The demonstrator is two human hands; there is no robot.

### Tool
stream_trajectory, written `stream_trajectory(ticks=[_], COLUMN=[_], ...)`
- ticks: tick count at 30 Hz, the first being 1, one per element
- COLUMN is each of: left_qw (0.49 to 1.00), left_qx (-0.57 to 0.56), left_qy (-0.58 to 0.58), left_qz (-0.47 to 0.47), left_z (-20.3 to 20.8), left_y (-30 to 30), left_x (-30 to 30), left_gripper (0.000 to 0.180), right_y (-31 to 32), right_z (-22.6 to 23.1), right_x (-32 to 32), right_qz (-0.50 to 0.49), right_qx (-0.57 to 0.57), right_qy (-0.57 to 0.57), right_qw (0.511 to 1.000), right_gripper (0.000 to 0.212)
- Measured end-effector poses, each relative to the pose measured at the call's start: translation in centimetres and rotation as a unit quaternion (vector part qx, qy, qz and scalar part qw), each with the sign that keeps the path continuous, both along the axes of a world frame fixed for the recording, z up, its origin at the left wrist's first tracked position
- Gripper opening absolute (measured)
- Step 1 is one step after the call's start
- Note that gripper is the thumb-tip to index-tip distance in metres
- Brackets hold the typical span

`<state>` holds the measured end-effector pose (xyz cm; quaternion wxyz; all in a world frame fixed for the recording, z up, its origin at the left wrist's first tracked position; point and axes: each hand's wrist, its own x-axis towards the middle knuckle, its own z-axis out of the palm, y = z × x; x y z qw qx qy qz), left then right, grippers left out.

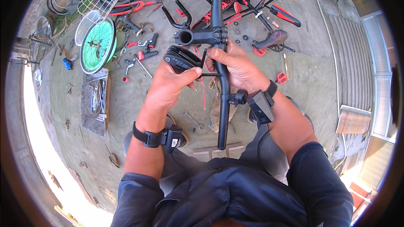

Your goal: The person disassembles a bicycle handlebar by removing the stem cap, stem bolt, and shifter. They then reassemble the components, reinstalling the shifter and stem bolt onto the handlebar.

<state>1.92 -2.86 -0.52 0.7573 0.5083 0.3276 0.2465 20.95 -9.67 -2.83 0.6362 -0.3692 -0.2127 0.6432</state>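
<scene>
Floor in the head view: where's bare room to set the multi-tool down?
Picture right: the patch between the red pedal and the corrugated sheeting, short of the thin pale line. Left: a narrower strip between the tool tray and the left forearm. Crowded: upper left around the green wheel, top around the red-and-black frame.

Handlebar (225,115) runs far to near past both hands — kills any straight left-right crossing. Folding multi-tool (182,59) in the left hand (168,77) has a key reaching across to the bar, so that gap's taken. Stem (204,36) juts left, just beyond the tool. Bell-like fitting (239,97) crowds the right wrist. From here I see open floor left, between tool tray (93,125) and left forearm — more right, past the red pedal (281,77).
</scene>
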Motion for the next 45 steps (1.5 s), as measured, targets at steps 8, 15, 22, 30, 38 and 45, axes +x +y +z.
stream_trajectory(ticks=[8,15,22,30,38,45], left_qw=[0.998,0.994,0.986,0.936,0.98,0.996], left_qx=[0.052,-0.079,0.07,0.312,0.127,0.028], left_qy=[0.034,-0.044,0.05,0.165,0.113,0.034], left_qz=[0.021,0.069,0.146,-0.006,-0.1,-0.074], left_z=[-0.9,-2.0,-2.5,-2.7,-4.0,-3.7], left_y=[0.1,0.1,0.1,0.2,0.0,-0.8], left_x=[-0.4,-0.9,-0.2,-0.5,-0.2,-0.3], left_gripper=[0.033,0.023,0.052,0.06,0.033,0.029], right_y=[0.0,-0.6,-0.6,-0.6,-0.7,-0.6], right_z=[0.2,0.5,0.5,0.7,0.7,0.8], right_x=[-0.5,-0.1,0.6,0.5,0.6,0.5], right_qz=[-0.028,-0.042,-0.032,-0.036,-0.008,-0.014], right_qx=[-0.047,-0.044,-0.049,-0.047,-0.053,-0.052], right_qy=[-0.076,-0.074,-0.092,-0.127,-0.128,-0.142], right_qw=[0.996,0.995,0.994,0.99,0.99,0.988], right_gripper=[0.053,0.05,0.057,0.06,0.063,0.063])
